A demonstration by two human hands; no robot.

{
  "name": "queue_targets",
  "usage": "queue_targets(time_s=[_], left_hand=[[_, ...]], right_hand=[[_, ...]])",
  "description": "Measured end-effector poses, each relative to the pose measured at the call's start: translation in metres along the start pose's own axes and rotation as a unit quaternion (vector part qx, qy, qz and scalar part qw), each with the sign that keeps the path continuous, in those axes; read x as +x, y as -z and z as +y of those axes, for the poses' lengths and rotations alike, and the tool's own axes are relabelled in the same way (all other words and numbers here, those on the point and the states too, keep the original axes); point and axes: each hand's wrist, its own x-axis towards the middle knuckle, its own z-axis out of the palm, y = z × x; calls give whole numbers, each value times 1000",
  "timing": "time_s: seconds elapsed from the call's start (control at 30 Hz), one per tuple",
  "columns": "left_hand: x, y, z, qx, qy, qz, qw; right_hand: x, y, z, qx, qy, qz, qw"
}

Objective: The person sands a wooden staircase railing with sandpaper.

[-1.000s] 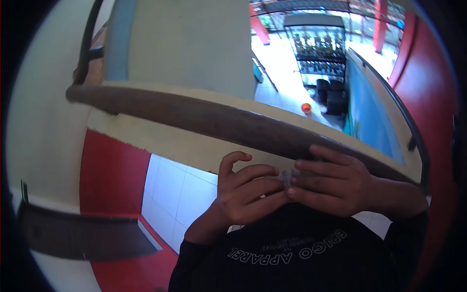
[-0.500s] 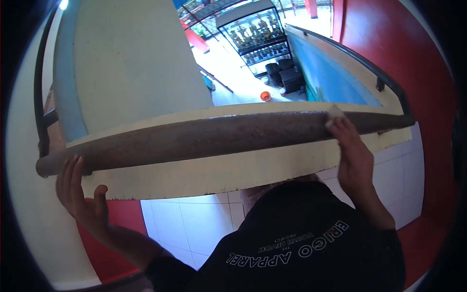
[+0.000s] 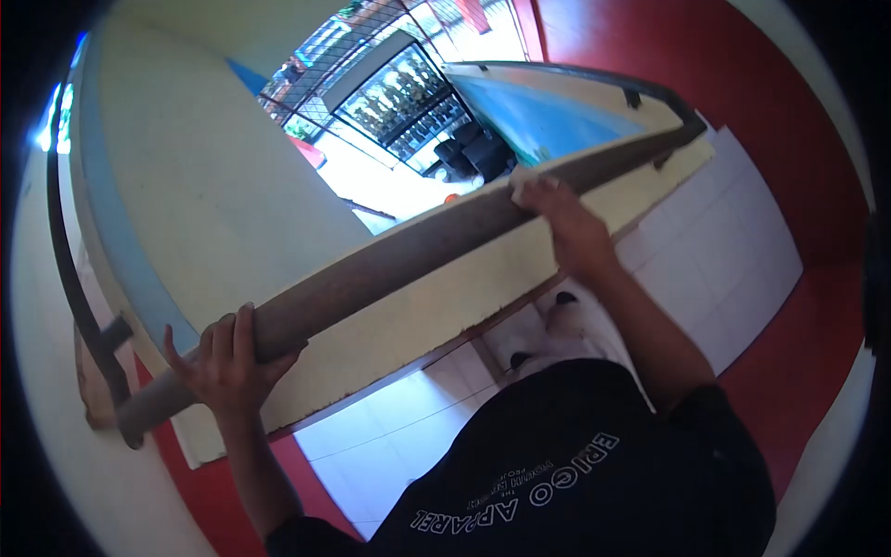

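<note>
A thick brown metal handrail (image 3: 390, 260) runs slantwise across the head view above a cream ledge. My left hand (image 3: 227, 362) lies over its near left end, fingers across the top and thumb on my side, with the little finger sticking up. Farther along, my right hand (image 3: 575, 227) presses a small pale cloth (image 3: 522, 188) against the top of the rail. Its fingers are closed round the cloth, which is mostly covered, so whether it is cloth or tissue is hard to make out.
Below the cream ledge (image 3: 418, 343) lies a white tiled floor (image 3: 371, 455). Another dark rail (image 3: 575, 70) tops a blue painted wall at the right. Beyond stand a glass display cabinet (image 3: 394, 97) and black containers (image 3: 478, 153). A cream wall (image 3: 204, 158) rises on the left.
My view has tilted, so the rail slants more steeply. My left hand, earlier with fingertips at the rail's near side, now lies across it. My right hand still has the cloth on the rail.
</note>
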Motion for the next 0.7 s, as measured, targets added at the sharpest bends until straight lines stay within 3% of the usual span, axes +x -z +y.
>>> queue_targets(time_s=[0.07, 0.17, 0.27, 0.33, 0.43, 0.47, 0.6, 0.7], left_hand=[[0, 2, 2, -1, 5, -20, 1000], [0, 0, 2, -1, 23, -12, 1000], [-5, 0, 1, 1, 20, -18, 1000], [0, -1, -3, 0, 25, -23, 999], [-3, 1, -6, -7, 29, -50, 998], [-4, 2, -7, -4, 32, -59, 998], [-2, 3, -3, -6, 33, -94, 995], [-5, 1, -5, -17, 30, -94, 995]], right_hand=[[-4, -7, 39, 63, -39, 45, 996], [2, 3, 8, 50, -107, 51, 992], [-6, -2, -34, 8, 5, 14, 1000], [-3, -2, -26, -14, 57, 12, 998], [-2, -3, 9, 28, -99, 68, 992], [-2, -2, 9, -5, -108, 52, 993], [-8, 6, -26, -3, 56, -15, 998], [-7, 11, 10, 3, -150, -1, 989]])
